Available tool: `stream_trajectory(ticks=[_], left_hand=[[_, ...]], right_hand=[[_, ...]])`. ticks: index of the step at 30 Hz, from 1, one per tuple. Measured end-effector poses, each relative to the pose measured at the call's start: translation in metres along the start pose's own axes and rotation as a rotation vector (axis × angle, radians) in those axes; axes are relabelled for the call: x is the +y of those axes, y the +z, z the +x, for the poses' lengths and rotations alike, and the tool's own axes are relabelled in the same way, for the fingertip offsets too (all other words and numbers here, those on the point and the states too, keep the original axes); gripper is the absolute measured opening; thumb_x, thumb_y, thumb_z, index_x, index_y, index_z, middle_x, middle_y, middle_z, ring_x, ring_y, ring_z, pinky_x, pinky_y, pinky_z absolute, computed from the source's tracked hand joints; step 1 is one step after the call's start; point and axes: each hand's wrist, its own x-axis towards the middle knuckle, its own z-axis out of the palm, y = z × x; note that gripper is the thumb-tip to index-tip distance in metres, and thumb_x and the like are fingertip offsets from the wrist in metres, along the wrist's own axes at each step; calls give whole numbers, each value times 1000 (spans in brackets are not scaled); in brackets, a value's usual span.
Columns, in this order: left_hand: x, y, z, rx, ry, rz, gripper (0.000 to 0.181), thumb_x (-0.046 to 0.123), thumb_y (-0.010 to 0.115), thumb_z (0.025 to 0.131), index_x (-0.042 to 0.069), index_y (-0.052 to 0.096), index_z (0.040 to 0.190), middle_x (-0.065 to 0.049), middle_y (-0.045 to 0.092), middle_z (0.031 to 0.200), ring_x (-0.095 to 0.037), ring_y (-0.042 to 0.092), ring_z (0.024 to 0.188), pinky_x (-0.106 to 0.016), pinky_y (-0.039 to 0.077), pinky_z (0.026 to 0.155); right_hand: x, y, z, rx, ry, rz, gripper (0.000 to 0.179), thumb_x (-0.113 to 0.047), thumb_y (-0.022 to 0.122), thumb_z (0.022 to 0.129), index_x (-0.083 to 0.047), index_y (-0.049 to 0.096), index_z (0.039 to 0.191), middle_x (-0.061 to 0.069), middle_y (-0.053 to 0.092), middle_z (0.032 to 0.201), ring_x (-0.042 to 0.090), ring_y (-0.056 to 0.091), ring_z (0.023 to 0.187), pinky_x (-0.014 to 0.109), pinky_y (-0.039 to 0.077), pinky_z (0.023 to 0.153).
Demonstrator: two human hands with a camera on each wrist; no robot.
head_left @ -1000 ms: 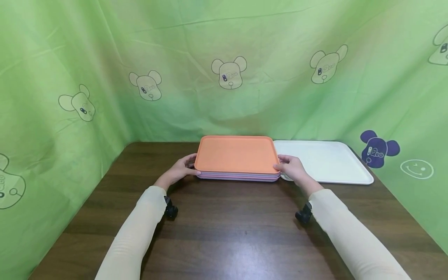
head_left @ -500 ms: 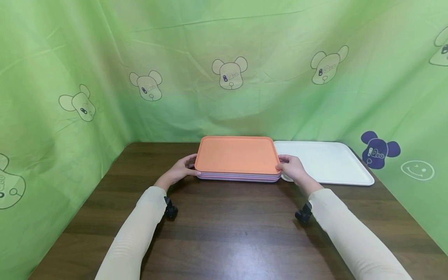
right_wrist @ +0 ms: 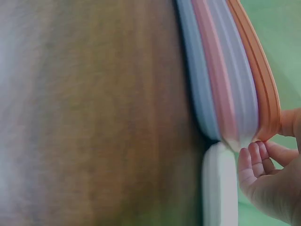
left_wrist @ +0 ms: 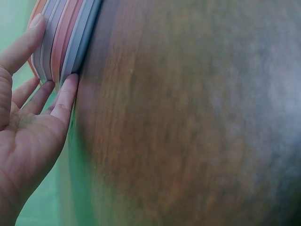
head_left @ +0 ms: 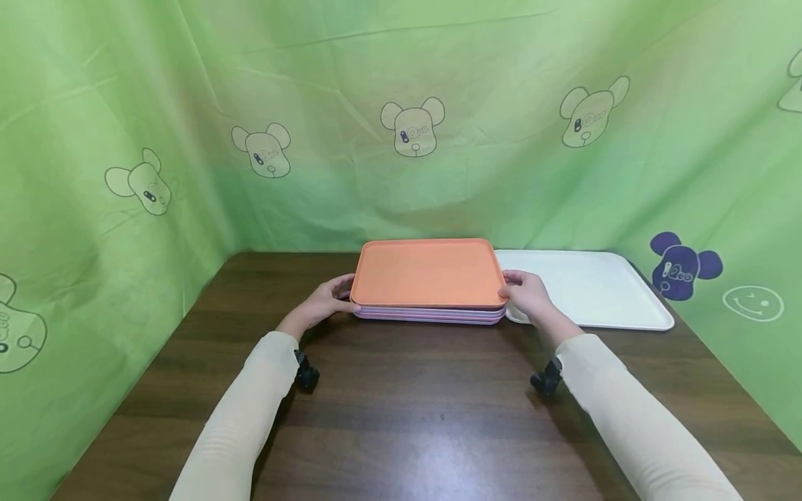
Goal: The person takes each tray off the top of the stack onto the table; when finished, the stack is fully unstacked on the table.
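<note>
An orange tray (head_left: 429, 273) tops a stack of coloured trays (head_left: 432, 316) at the back of the table. Its right end is raised slightly off the trays below, and a dark gap shows there. My right hand (head_left: 529, 296) pinches the orange tray's right edge near the front corner; in the right wrist view its other fingers curl beside the stack. At the stack's left side is my left hand (head_left: 322, 303). Seen from the left wrist, the thumb (left_wrist: 23, 49) and fairly straight fingers (left_wrist: 66, 96) touch the rims of several trays without wrapping round them.
A larger white tray (head_left: 583, 289) lies flat at the back right, its left end by the stack. Behind the brown wooden table (head_left: 426, 417) hangs a green printed cloth (head_left: 326, 195). Each wrist wears a small black camera (head_left: 305, 372).
The orange tray's right end has risen and shifted a little to the right with my right hand, opening a gap above the stack. My left hand has stayed in place.
</note>
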Motion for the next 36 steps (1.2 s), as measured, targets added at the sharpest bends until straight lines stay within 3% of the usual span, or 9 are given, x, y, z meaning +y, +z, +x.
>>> stream_trajectory(ticks=[4,9,12,16,21,29,36], left_hand=[[1,-1,1,1,4,-2,82,6,76,84,9,30,152,-11,31,155,-33,34,138,-45,34,108],[1,0,1,2,13,-7,82,3,74,84,6,29,152,-14,31,154,-34,34,138,-45,34,108],[0,0,0,3,9,-6,82,4,75,84,7,29,152,-13,31,154,-32,35,138,-44,33,108],[0,0,0,6,3,0,83,6,76,83,7,30,152,-12,32,154,-32,35,138,-44,33,108],[1,1,-1,11,-3,13,83,8,77,83,9,31,152,-12,33,154,-31,35,138,-45,34,108],[-1,0,0,13,1,26,83,9,77,83,8,31,152,-12,33,154,-32,34,138,-45,33,108],[0,-1,0,12,7,31,83,9,77,83,8,31,152,-12,33,153,-31,34,138,-44,32,109]], right_hand=[[-6,-6,2,1,-6,23,55,5,52,85,18,39,137,35,49,131,32,53,113,18,47,79],[-8,-13,3,-33,6,67,56,6,53,87,19,36,138,37,47,131,9,58,87,17,51,73],[-5,-16,3,-62,33,142,57,7,52,88,19,32,140,38,44,132,2,59,78,21,54,73],[-1,-20,1,-83,78,202,58,8,51,90,18,28,143,31,54,117,4,62,74,26,56,74],[4,-28,0,-115,115,243,61,6,53,92,15,25,146,9,62,94,7,65,73,29,56,75],[13,-41,-4,-160,142,382,64,3,54,96,10,19,149,-2,64,88,8,67,76,28,56,75],[16,-46,-12,-105,190,441,64,1,57,96,10,22,149,-4,67,82,10,69,73,28,56,74]])
